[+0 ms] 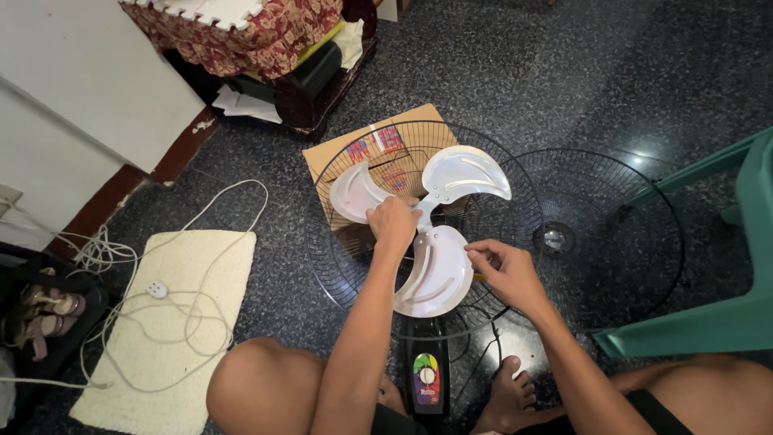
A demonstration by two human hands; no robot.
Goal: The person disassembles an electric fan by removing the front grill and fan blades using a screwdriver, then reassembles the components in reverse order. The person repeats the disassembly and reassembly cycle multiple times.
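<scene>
A white three-bladed fan blade sits inside the fan's black rear wire guard on the dark floor. My left hand is closed over the hub at the blade's centre. My right hand pinches the edge of the lower blade, fingers curled on it. The fan's base with a coloured round dial lies between my knees. The detached front wire guard lies flat to the right.
A cardboard box lies under the fan head. A cream mat with a white cable and plug is at the left. A green plastic chair stands at the right. A cloth-covered wooden stand is at the back.
</scene>
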